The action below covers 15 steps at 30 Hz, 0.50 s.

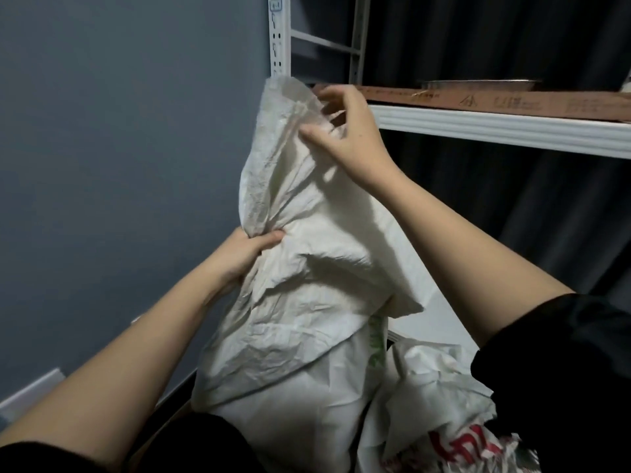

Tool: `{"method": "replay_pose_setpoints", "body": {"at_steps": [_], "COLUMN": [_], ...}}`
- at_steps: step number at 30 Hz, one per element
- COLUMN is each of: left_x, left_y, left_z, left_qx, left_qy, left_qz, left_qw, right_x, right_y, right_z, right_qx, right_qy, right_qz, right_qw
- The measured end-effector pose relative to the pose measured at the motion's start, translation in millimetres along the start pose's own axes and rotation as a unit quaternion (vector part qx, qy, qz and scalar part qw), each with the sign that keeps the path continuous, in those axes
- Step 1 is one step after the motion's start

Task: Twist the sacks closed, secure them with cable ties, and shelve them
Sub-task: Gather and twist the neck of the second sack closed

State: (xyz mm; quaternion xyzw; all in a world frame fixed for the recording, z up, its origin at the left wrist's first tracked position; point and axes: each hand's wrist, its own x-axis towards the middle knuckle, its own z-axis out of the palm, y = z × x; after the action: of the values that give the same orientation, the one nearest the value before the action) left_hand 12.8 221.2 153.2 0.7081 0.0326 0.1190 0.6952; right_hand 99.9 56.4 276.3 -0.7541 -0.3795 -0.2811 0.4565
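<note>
White crumpled woven sack (307, 302) stood upright at the shelf unit's (495, 126) left corner, neck uppermost; left hand (249, 250) gripped the gathered neck, right hand (345, 131) pinched the loose mouth above.

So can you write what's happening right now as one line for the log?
step: gathering sack neck | left hand: grips white sack low | right hand: holds its top | cable tie: none seen | second sack: beside
</note>
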Motion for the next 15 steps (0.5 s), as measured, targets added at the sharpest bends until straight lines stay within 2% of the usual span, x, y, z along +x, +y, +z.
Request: {"method": "replay_pose_setpoints", "body": {"at_steps": [3,5,9,12,15], "left_x": [-3,-6,-7,-5,-4], "left_y": [-4,-4,-7,-11,-13], "left_z": [-6,-4,1,-2,-6], "left_qx": [-0.019,-0.036,-0.089,-0.130,-0.163], "left_qy": [-0.022,-0.022,-0.018,0.003,0.003], "left_qz": [-0.018,-0.021,-0.033,-0.054,-0.081], "left_qw": [0.999,0.999,0.995,0.990,0.983], "right_x": [-6,-11,-24,-26,-27], "right_y": [22,35,49,55,61], "right_z": [-12,-15,-9,-11,-19], "right_qx": [-0.034,0.007,0.042,0.090,0.106], "right_qy": [-0.131,-0.204,-0.179,-0.198,-0.182], "right_qz": [0.095,0.151,0.168,0.189,0.216], "right_qw": [0.986,0.967,0.968,0.958,0.953]}}
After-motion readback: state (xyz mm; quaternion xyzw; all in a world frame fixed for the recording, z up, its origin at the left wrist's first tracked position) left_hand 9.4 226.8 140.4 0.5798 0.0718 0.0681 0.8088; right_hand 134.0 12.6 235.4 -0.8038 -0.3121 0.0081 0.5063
